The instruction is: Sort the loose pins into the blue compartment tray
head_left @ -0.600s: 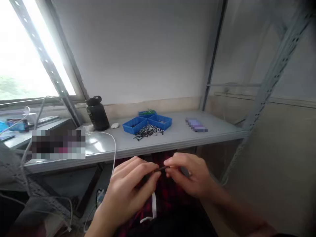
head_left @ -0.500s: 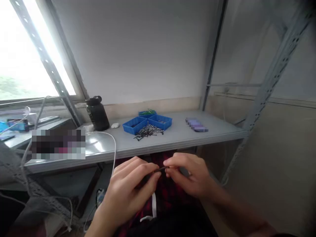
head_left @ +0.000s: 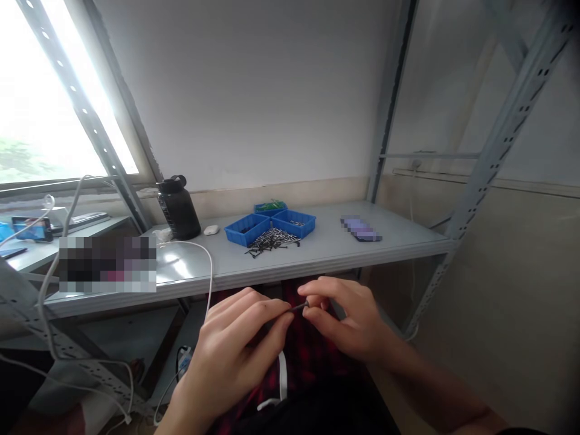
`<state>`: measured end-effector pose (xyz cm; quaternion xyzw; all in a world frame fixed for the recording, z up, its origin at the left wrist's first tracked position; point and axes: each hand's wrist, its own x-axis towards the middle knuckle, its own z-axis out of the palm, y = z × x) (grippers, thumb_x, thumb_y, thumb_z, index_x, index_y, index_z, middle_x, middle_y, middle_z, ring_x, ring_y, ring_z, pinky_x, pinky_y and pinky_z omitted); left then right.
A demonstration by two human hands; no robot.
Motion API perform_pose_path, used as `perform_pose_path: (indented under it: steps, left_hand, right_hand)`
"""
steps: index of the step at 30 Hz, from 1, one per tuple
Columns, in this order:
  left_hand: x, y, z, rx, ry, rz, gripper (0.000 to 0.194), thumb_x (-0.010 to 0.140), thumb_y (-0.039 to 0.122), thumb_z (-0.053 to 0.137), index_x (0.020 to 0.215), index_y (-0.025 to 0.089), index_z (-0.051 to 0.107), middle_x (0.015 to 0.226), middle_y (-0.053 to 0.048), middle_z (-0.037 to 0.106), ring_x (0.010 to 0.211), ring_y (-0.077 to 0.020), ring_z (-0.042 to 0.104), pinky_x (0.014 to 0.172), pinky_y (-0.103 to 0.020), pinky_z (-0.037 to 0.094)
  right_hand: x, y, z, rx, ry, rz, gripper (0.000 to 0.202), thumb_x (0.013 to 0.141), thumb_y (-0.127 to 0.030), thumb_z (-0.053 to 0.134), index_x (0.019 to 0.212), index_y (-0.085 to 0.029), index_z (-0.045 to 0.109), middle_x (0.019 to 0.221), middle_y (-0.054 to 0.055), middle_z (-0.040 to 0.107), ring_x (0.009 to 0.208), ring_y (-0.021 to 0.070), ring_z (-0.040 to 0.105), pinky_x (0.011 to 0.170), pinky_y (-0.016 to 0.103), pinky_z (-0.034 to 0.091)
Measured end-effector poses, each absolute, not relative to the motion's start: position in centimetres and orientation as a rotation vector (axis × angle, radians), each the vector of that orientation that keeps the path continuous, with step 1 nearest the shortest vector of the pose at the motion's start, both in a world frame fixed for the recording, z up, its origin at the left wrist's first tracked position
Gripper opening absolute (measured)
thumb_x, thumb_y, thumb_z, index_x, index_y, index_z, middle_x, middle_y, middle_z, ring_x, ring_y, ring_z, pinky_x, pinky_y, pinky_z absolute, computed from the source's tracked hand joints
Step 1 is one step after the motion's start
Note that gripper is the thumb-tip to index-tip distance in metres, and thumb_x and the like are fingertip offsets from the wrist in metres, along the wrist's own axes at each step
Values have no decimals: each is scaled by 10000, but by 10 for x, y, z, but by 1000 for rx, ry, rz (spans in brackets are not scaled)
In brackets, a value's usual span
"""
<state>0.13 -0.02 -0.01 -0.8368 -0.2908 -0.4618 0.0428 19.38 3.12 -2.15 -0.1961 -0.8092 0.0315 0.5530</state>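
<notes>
Close to my lap, in front of the table edge, my left hand (head_left: 247, 338) pinches a thin dark screw (head_left: 298, 307) between thumb and forefinger. My right hand (head_left: 347, 314) is at the screw's other end, its thumb and a curled finger against the head while the forefinger is lifted off. The screw lies nearly level, tilted slightly up to the right. Beyond my hands, a loose pile of dark and silver screws (head_left: 274, 239) spreads on the table. Behind it stand a left blue bin (head_left: 247, 235) with dark pieces and a right blue bin (head_left: 308, 225) with a few silver ones.
A rear blue bin (head_left: 270, 212) holds green pieces. On the grey table (head_left: 317, 257) are a dark bottle (head_left: 179, 208), a small white case (head_left: 211, 230) and a blurred-out phone-like object (head_left: 361, 229). A white cable (head_left: 211, 272) hangs over the front edge. Metal shelf posts (head_left: 493, 157) flank the table.
My right forefinger has lifted slightly away from the screw, and the screw's head end shows more. My left hand stays nearly still, keeping its pinch.
</notes>
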Motion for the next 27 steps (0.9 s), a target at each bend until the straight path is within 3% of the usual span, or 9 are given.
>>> perform_pose_path:
  steps: [6,27]
  left_hand:
    - [2,-1,0,-2554,-877,-1420,194,788,46,618,935,173,623,758,3,635,651,-81,557,624,-207,449]
    - [1,0,-1,-2551,-928,-1403,161,808,82,595,927,184,632,752,-7,644,636,-101,568,605,-220,455]
  right_hand:
    - [195,32,-23,-480,-1968,95,143,907,-266,533,1016,-203,601,699,-21,649,617,89,581,627,203,474]
    - [193,30,-18,-393,-1936,32,134,878,-187,551,1006,-196,589,629,-32,639,552,91,570,560,198,463]
